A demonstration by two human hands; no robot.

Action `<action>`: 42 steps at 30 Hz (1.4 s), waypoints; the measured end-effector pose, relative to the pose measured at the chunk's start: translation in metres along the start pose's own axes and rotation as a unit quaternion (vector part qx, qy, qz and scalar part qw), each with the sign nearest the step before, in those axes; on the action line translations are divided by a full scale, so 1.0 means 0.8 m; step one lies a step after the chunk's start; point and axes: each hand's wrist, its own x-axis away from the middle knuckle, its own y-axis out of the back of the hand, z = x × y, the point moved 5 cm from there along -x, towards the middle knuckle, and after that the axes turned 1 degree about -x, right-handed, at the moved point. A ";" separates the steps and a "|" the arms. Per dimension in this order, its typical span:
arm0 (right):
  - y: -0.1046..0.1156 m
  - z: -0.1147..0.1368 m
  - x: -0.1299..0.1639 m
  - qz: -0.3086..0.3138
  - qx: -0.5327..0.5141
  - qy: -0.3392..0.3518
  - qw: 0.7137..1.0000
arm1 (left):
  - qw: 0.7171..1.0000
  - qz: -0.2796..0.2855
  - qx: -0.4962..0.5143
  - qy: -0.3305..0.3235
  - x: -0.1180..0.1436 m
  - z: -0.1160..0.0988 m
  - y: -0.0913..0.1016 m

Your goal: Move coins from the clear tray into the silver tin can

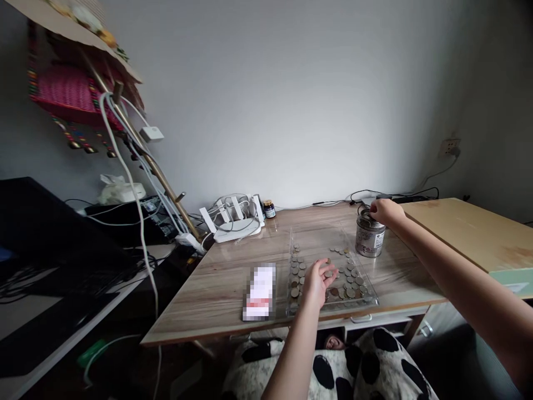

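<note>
My left hand (pixel 320 282) is over a clear plastic tray (pixel 310 236) on the desk, its fingers apart. Coins (pixel 350 292) of silver and brownish colour lie in the tray, spread in groups to the left and right. One coin (pixel 328 274) shows among my left fingers; whether it rests on them or on the tray is unclear. To the right of the tray stands a round metal can (pixel 369 239) with a printed label. My right hand (pixel 385 212) is closed at the can's top rim, its fingertips hidden, so what it holds does not show.
Left of the tray lies a phone (pixel 260 291), its screen blurred out. Behind it are a white router (pixel 237 229) and a small dark jar (pixel 269 209). A large tan box (pixel 470 233) occupies the right side. Cables run along the wall; a laptop (pixel 54 239) stands far left.
</note>
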 end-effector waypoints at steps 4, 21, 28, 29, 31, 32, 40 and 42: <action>-0.001 0.071 0.061 -0.084 -0.049 0.146 0.985 | 0.999 -0.015 0.049 -0.015 -0.002 -0.002 0.002; -0.012 0.074 0.058 -0.043 -0.127 0.122 0.984 | 0.995 0.012 -0.077 -0.059 -0.002 -0.003 -0.002; -0.010 -0.005 -0.008 0.027 0.014 -0.039 0.999 | 0.926 0.031 -0.346 -0.148 0.001 0.002 -0.013; -0.011 -0.002 -0.006 0.018 0.015 -0.033 0.999 | 0.901 0.043 -0.399 -0.168 0.001 -0.004 -0.016; -0.009 0.015 0.008 -0.041 0.004 0.002 0.999 | 0.825 0.065 -0.526 -0.198 -0.003 -0.021 -0.018; -0.010 0.028 0.019 -0.071 -0.010 0.032 0.997 | 0.776 0.064 -0.591 -0.213 -0.007 -0.033 -0.017; -0.127 0.153 0.128 0.208 -0.058 0.293 0.931 | 0.637 0.037 -0.765 -0.087 -0.033 -0.070 0.023; -0.140 0.161 0.139 0.220 -0.056 0.298 0.927 | 0.638 0.055 -0.763 -0.085 -0.026 -0.067 0.024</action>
